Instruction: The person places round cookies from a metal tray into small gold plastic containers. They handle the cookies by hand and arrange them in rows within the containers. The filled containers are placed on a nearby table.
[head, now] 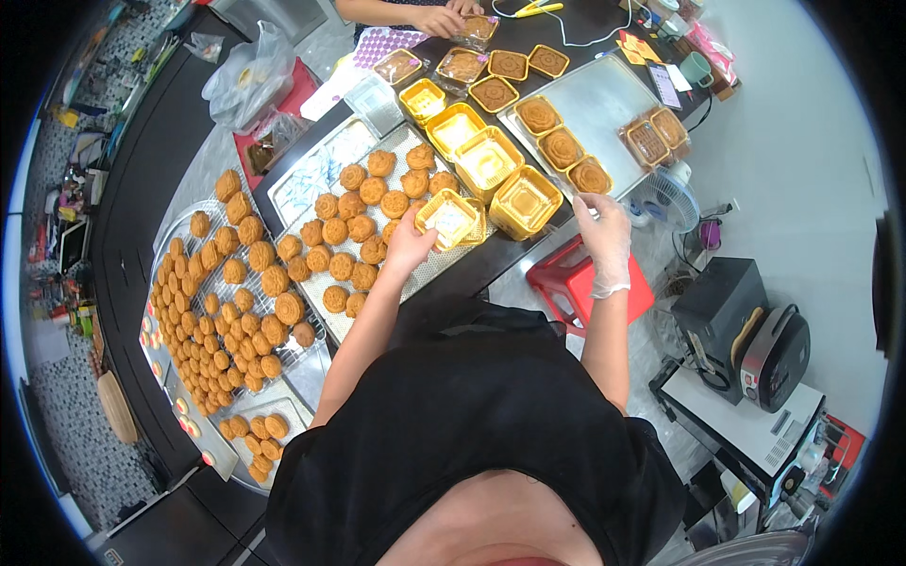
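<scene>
My left hand [412, 244] grips a small gold plastic tray [447, 221] by its near left rim. Another gold tray [476, 230] lies partly hidden just behind it. My right hand [606, 233], in a clear disposable glove, has its fingertips at the near edge of a round patterned mooncake [590, 175] seated in a gold tray. Whether those fingers pinch the tray's rim cannot be made out. Two more mooncakes [561, 147] in gold trays stand in line beyond it, along the metal sheet's left edge. Stacks of gold trays [525, 201] stand between my hands.
Loose mooncakes [342, 266] cover a perforated tray [432, 272] and a round wire rack [283, 339] at left. A metal sheet [601, 92] holds wrapped mooncakes [648, 143]. Across the table, a person's hands [442, 20] handle a wrapped mooncake. A red stool [566, 283] stands below my right arm.
</scene>
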A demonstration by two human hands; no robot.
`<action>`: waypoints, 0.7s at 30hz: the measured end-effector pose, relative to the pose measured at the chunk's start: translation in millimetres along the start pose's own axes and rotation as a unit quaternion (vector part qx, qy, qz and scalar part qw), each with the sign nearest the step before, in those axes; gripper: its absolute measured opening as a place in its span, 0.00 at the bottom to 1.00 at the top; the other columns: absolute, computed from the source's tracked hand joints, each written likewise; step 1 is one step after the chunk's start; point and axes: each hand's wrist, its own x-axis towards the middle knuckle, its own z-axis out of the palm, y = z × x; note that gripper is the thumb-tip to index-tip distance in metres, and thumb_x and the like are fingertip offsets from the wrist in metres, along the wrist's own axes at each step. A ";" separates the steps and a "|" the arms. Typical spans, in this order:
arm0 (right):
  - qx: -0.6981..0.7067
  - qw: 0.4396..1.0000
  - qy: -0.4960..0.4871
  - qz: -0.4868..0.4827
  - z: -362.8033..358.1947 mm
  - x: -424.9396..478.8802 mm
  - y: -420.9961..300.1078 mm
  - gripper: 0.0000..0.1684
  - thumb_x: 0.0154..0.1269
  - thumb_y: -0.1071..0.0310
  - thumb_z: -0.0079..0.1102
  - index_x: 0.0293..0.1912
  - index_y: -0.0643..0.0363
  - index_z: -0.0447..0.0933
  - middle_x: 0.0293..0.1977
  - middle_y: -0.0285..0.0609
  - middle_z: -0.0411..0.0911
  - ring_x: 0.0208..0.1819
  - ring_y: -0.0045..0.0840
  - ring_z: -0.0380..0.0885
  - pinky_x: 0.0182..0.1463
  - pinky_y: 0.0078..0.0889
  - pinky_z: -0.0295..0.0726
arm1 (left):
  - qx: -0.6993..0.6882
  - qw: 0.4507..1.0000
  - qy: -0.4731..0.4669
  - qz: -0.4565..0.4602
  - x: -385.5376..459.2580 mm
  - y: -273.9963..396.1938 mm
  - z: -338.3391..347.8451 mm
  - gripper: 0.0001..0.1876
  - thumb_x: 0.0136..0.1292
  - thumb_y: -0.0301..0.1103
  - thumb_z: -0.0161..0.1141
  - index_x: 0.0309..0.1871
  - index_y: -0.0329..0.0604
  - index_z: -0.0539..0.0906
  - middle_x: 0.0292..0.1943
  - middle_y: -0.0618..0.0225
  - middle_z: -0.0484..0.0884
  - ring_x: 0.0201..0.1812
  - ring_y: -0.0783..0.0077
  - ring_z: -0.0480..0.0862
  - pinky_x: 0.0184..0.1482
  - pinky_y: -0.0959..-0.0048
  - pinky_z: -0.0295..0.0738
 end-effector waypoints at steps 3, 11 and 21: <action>-0.009 0.999 0.044 -0.025 -4.1 3.5 -3.5 0.11 0.63 0.61 0.62 0.38 0.58 0.85 0.36 0.44 0.83 0.44 0.39 0.80 0.52 0.40 0.74 | 0.001 0.999 0.023 0.023 4.5 -5.0 -3.2 0.24 0.60 0.29 0.59 0.61 0.34 0.73 0.33 0.61 0.87 0.26 0.76 0.86 0.27 0.74 0.77; 0.078 0.982 -0.090 -0.146 9.9 -51.0 -75.5 0.11 0.65 0.60 0.60 0.38 0.56 0.83 0.33 0.48 0.84 0.35 0.42 0.83 0.41 0.43 0.81 | -0.015 0.997 0.071 0.007 2.0 -26.8 -32.5 0.21 0.63 0.28 0.57 0.59 0.35 0.74 0.28 0.64 0.85 0.24 0.78 0.84 0.22 0.77 0.74; -0.213 0.888 -0.358 -0.197 151.5 -53.2 -72.7 0.12 0.61 0.69 0.56 0.42 0.59 0.83 0.32 0.48 0.86 0.37 0.38 0.87 0.39 0.43 0.84 | -0.066 0.994 0.091 0.000 -21.2 -40.4 -52.8 0.21 0.65 0.28 0.56 0.62 0.38 0.73 0.22 0.73 0.77 0.15 0.84 0.71 0.16 0.80 0.63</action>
